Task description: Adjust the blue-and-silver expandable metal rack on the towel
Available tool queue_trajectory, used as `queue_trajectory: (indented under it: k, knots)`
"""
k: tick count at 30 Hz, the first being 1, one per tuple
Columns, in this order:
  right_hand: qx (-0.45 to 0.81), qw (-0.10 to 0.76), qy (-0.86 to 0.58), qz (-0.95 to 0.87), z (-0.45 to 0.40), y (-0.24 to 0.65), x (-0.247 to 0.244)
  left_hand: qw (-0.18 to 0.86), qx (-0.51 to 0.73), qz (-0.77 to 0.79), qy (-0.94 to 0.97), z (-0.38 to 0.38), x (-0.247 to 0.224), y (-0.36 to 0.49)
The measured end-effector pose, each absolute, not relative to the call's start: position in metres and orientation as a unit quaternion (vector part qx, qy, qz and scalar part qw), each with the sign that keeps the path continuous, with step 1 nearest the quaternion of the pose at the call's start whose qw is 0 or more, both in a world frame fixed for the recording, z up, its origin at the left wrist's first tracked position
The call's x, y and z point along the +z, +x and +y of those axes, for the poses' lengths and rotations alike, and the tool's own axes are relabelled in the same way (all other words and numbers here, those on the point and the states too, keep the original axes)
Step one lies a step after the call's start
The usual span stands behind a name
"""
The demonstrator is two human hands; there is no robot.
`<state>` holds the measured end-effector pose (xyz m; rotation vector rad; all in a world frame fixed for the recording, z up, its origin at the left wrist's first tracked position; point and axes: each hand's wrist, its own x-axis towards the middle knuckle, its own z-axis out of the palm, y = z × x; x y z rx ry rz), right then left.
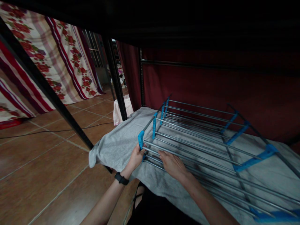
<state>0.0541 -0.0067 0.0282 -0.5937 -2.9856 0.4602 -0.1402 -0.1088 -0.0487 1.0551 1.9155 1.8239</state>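
A rack of grey metal bars with blue plastic brackets lies across a grey cloth on a low shelf. My left hand, with a black band on its wrist, grips the rack's near left corner, just below a blue bracket. To its right, my right hand rests palm down at the front bars; its fingers point left and its fingertips are partly hidden, so its hold is unclear.
Black metal posts stand at the left, with a dark shelf overhead. A dark red curtain hangs behind the rack. Floral curtains, a pink striped cloth and a black cable on the tiled floor are further left.
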Motion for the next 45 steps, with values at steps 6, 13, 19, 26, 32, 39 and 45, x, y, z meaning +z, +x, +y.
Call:
queue_trajectory:
  k: [6, 13, 19, 26, 32, 39, 45]
  knots:
    - [0.139, 0.026, -0.198, -0.970, -0.007, 0.052, 0.024, 0.145, 0.632, 0.668, 0.367, -0.109, -0.051, -0.140]
    - [0.165, 0.022, -0.198, -0.966, -0.005, 0.050, 0.025, 0.123, 0.614, 0.678, 0.385, -0.110, -0.052, -0.138]
    - [0.146, 0.042, -0.194, -0.969, -0.005, 0.049, 0.019, 0.124, 0.603, 0.681, 0.395, -0.110, -0.054, -0.139]
    - [-0.001, 0.167, -0.119, -0.979, -0.022, 0.066, 0.006, 0.149, 0.614, 0.669, 0.392, -0.113, -0.048, -0.141]
    - [-0.053, 0.182, -0.159, -0.969, -0.022, 0.065, 0.029, 0.161, 0.689, 0.603, 0.368, -0.125, -0.011, -0.143]
    - [-0.016, 0.068, -0.228, -0.971, -0.020, 0.050, 0.047, 0.161, 0.669, 0.599, 0.409, -0.115, 0.006, -0.137]
    - [-0.033, 0.074, -0.217, -0.973, -0.019, 0.054, 0.056, 0.132, 0.639, 0.623, 0.431, -0.114, -0.002, -0.141]
